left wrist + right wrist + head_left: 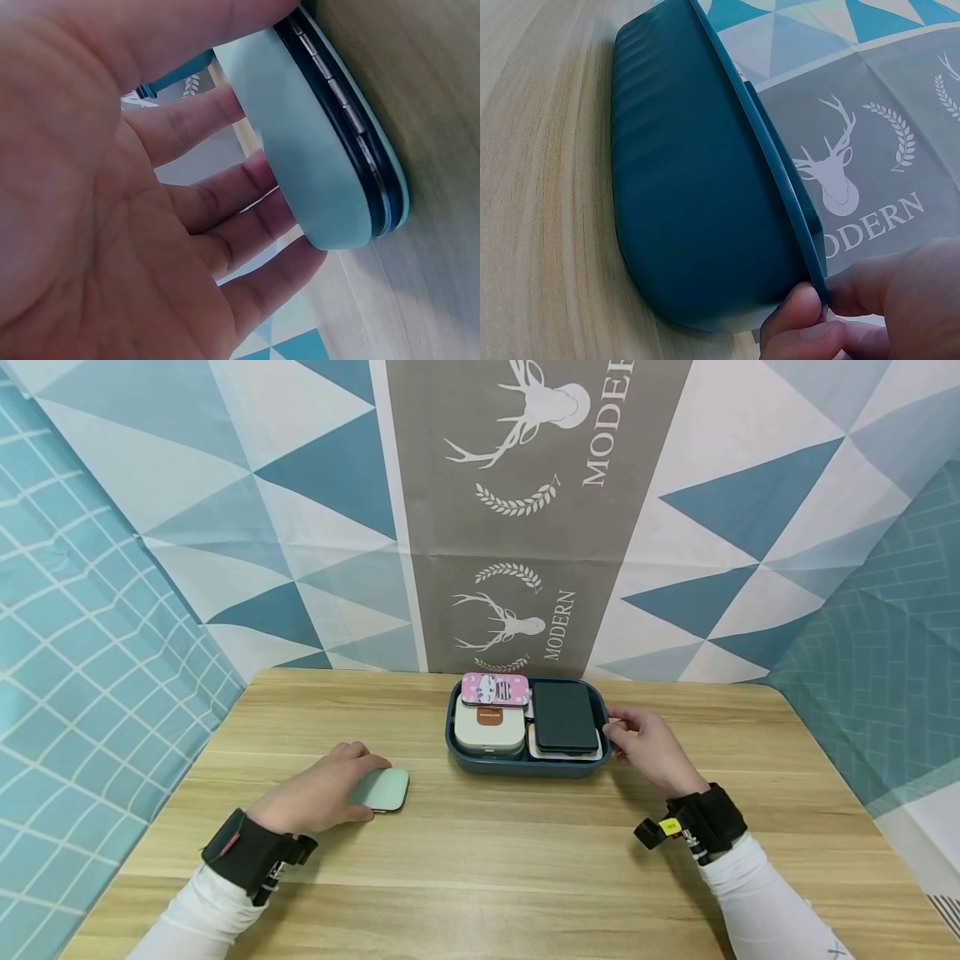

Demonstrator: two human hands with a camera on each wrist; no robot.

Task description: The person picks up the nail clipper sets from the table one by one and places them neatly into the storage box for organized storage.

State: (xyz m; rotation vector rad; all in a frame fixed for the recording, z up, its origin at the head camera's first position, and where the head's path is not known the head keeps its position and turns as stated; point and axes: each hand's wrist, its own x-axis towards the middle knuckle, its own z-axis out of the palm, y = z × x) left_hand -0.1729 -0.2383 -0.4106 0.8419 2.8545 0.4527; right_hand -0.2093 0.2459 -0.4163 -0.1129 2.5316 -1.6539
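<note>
My left hand (327, 787) holds a mint-green hinged case (381, 789) on the wooden table, left of the basket. In the left wrist view the thumb lies along one side of the case (300, 150) and the fingertips touch its far side; a metal hinge and dark seam face the camera. My right hand (651, 748) pinches the right end of a dark blue basket's rim (480, 768). The right wrist view shows thumb and fingers on the rim of the basket (697, 180). Inside are a cream case (480, 735), a pink patterned tin (495, 689) and a dark flat box (564, 717).
Under the dark box, a white and yellowish item (536, 747) shows only its edges. The wooden table (480, 877) runs back to a patterned cloth (337, 527) with deer prints. Blue tiled cloth (90, 652) hangs on the left side.
</note>
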